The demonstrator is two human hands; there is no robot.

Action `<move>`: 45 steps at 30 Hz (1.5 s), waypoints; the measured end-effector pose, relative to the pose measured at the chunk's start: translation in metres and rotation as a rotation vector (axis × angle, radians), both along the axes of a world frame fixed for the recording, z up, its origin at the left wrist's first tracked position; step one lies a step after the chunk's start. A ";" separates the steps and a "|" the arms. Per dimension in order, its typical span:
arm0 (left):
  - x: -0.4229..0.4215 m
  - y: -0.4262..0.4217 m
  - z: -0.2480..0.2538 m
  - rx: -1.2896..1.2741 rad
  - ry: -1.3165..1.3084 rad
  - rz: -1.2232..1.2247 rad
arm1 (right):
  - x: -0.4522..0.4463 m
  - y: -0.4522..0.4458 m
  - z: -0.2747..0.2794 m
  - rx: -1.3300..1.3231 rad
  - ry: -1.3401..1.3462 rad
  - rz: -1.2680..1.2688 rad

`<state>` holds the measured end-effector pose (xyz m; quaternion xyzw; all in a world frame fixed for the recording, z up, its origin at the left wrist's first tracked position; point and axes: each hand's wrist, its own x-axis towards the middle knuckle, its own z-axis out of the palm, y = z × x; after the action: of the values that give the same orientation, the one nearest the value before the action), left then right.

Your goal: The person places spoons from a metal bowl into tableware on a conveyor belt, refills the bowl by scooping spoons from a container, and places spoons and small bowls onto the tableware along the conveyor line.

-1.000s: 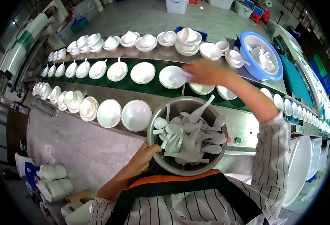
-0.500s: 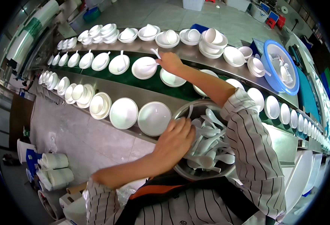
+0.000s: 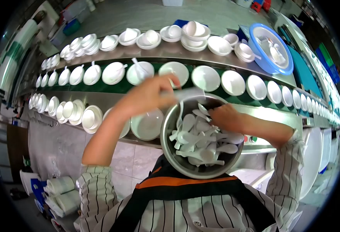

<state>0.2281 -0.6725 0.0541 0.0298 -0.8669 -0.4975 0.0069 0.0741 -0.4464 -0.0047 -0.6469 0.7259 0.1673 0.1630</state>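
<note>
A steel basin (image 3: 166, 150) in front of me holds many white spoons (image 3: 195, 137). My left hand (image 3: 152, 94) is over the belt, left of the basin, closed on a white spoon (image 3: 187, 94) smeared by motion. My right hand (image 3: 224, 118) reaches into the basin's right side, its fingers closed at a spoon (image 3: 203, 110) near the rim. White bowls stand in a row on the green belt. One bowl (image 3: 140, 73) behind my left hand has a spoon lying in it; the bowl (image 3: 173, 71) to its right is partly covered by my fingers.
Stacked bowls and cups (image 3: 195, 34) line the far steel ledge. More bowls (image 3: 146, 125) stand on the near ledge. A blue basin (image 3: 253, 48) with white spoons sits at the far right. Bowls (image 3: 274, 92) continue along the belt to the right.
My right hand has come back from a bowl on the belt into the steel basin. My left hand has left the basin and moved up over the belt with a spoon. The view has shifted.
</note>
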 end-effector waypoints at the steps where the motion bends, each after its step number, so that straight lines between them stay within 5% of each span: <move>1: -0.018 -0.008 -0.003 0.119 -0.007 0.146 | 0.001 0.010 -0.014 -0.062 -0.001 0.000; 7: -0.122 -0.096 -0.191 -0.201 0.169 0.610 | -0.018 0.007 0.055 -0.415 -0.227 -0.157; 9: -0.118 -0.099 -0.198 -0.355 0.031 0.616 | -0.037 -0.001 0.058 -0.532 0.154 -0.189; 11: -0.105 -0.082 -0.175 -0.721 0.234 0.620 | -0.078 -0.010 0.036 -0.606 0.358 -0.130; 12: -0.095 -0.063 -0.152 -0.627 0.494 0.609 | -0.098 -0.015 0.018 -0.549 0.438 -0.089; 14: -0.066 0.001 -0.083 -0.263 0.352 0.361 | -0.133 -0.027 -0.027 -0.402 0.525 -0.024; 15: -0.044 0.035 -0.045 -0.127 0.025 0.182 | -0.142 -0.029 -0.046 -0.479 0.456 -0.012; 16: -0.037 0.050 -0.053 -0.418 0.172 -0.157 | -0.148 -0.030 -0.062 -0.552 0.380 0.006; 18: -0.022 0.077 -0.078 -0.505 0.222 -0.364 | -0.143 -0.034 -0.070 -0.660 0.281 0.007; 20: -0.020 0.084 -0.107 -0.565 0.247 -0.314 | -0.102 -0.028 -0.028 -0.740 0.039 -0.132; 24: -0.021 0.075 -0.087 -0.209 0.171 -0.393 | -0.048 0.028 0.053 -0.269 -0.609 -0.278; 26: -0.031 0.059 -0.052 0.006 0.007 -0.328 | -0.032 0.059 0.055 -0.137 -0.568 -0.302; 28: -0.045 0.035 -0.053 0.140 0.091 0.026 | -0.024 0.077 0.058 -0.162 -0.551 -0.378; 31: -0.098 -0.044 -0.104 0.012 0.292 0.392 | -0.027 0.087 0.071 -0.371 -0.458 -0.389; 35: -0.116 -0.134 -0.195 -0.403 0.188 0.631 | -0.051 0.077 0.084 -0.586 -0.688 -0.694; 38: -0.106 -0.129 -0.189 -0.577 0.081 0.628 | -0.101 0.067 0.033 -1.041 -0.360 -0.495; 41: -0.093 -0.071 -0.124 -0.772 0.238 0.601 | -0.145 0.061 -0.050 -1.127 -0.083 -0.405; 42: -0.090 -0.047 -0.105 -0.724 0.379 0.533 | -0.153 0.062 -0.077 -1.077 -0.093 -0.388; 45: -0.068 0.050 -0.043 -0.188 0.107 0.001 | -0.140 0.061 -0.083 -0.965 -0.117 -0.381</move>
<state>0.1601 -0.6227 0.0110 0.0027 -0.9080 -0.4151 0.0564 -0.0659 -0.3854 -0.0875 -0.5133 0.8148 -0.2555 -0.0857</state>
